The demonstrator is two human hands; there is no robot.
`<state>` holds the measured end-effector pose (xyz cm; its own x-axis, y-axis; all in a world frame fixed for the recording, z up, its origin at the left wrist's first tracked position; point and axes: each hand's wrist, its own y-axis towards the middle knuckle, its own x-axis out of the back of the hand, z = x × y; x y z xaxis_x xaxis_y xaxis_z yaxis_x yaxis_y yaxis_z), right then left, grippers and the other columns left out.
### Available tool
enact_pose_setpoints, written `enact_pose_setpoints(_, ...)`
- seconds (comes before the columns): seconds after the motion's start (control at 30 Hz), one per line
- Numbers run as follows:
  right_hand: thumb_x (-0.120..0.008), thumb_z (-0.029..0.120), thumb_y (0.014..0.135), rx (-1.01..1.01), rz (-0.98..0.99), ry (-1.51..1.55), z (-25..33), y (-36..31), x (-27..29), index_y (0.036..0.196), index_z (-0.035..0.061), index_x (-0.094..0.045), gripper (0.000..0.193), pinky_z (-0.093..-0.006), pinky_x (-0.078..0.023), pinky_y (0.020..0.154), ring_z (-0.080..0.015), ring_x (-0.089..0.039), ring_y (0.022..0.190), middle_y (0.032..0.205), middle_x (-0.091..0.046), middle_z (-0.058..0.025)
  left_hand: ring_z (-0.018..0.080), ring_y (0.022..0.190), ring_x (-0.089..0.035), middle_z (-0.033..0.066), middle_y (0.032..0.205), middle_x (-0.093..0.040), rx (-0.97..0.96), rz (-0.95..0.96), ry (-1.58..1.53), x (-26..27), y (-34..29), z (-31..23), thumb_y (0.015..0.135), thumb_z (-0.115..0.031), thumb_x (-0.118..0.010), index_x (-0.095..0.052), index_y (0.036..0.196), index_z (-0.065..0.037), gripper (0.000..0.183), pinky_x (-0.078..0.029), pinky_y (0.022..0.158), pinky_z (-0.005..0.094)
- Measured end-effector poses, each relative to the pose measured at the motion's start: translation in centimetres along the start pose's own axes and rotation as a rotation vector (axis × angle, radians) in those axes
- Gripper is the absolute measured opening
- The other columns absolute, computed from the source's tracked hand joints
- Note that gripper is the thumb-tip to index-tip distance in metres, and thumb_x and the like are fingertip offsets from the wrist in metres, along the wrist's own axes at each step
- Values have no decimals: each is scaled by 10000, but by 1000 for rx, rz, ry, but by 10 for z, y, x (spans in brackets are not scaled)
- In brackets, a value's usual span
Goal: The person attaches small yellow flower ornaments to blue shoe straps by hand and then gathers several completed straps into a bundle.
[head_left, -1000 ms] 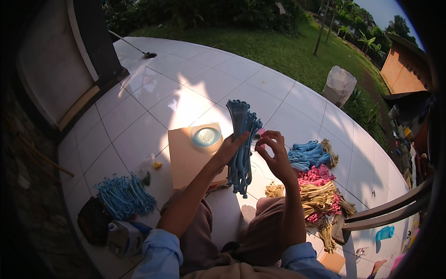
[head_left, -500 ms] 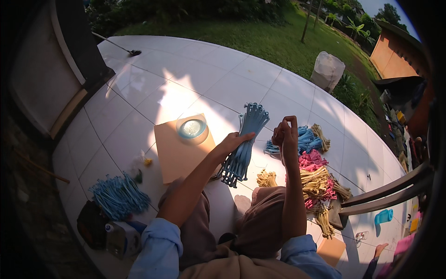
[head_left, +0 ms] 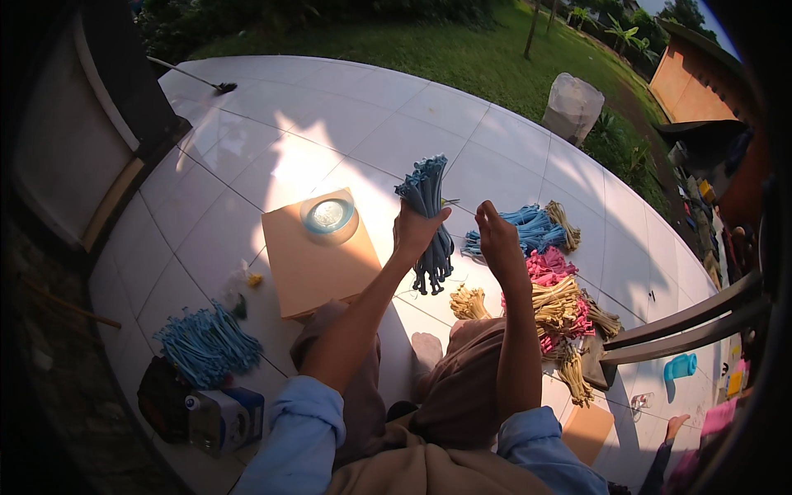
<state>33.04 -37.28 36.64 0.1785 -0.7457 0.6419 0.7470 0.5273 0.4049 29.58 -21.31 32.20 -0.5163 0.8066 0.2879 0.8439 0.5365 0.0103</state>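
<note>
My left hand (head_left: 417,233) is wrapped round the middle of a bundle of thin blue cords (head_left: 425,186) with knobbed ends, held upright above the floor. A small pale yellow-green strip (head_left: 450,201) sticks out from the bundle's right side. Just to the right, apart from the bundle, my right hand (head_left: 499,241) is raised with its fingers drawn together; whatever they may pinch is too small to make out. Beyond that hand lies a pile of blue cord bundles (head_left: 532,229), with pink bundles (head_left: 549,266) and tan bundles (head_left: 557,304) nearer me.
A glass bowl (head_left: 328,216) stands on a brown board (head_left: 309,272) at left centre. Loose blue cords (head_left: 206,342) lie near a metal can (head_left: 223,421). Curved wooden bars (head_left: 685,334) and a blue cup (head_left: 681,366) are on the right. Another person's hand (head_left: 676,425) shows at lower right.
The left hand has turned the bundle more upright and shifted it slightly left and up. My right hand has lowered slightly, its raised finger now bent in toward the others.
</note>
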Motion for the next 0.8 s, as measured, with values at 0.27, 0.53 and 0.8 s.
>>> enact_pose_setpoints(0.27, -562, 356, 827, -23, 190, -379, -23, -11, 1, 764, 52, -564, 311, -397, -446, 663, -302, -558, 777, 728, -553, -127, 173, 872, -553, 39, 937, -564, 316, 49, -923, 12, 14, 3, 712, -274, -733, -506, 1064, -106, 451, -462, 740, 438)
enact_pose_setpoints(0.53, -481, 234, 885, -331, -355, -509, -82, -16, 45, 766, 12, -527, 256, -417, -436, 654, -322, -545, 757, 767, -539, -150, 152, 872, -549, 48, 954, -566, 81, -190, -690, 14, 19, 2, 660, -198, -776, -502, 1069, -55, 513, -455, 761, 301)
enact_pose_setpoints(0.8, -520, 177, 858, -272, -100, -633, -113, -8, -16, 1113, 25, -451, 305, -411, -430, 801, -301, -516, 934, 1003, -519, -136, 161, 846, -577, 90, 962, -592, 182, 33, -714, -3, 14, 9, 684, -238, -766, -538, 1043, 2, 488, -471, 751, 297)
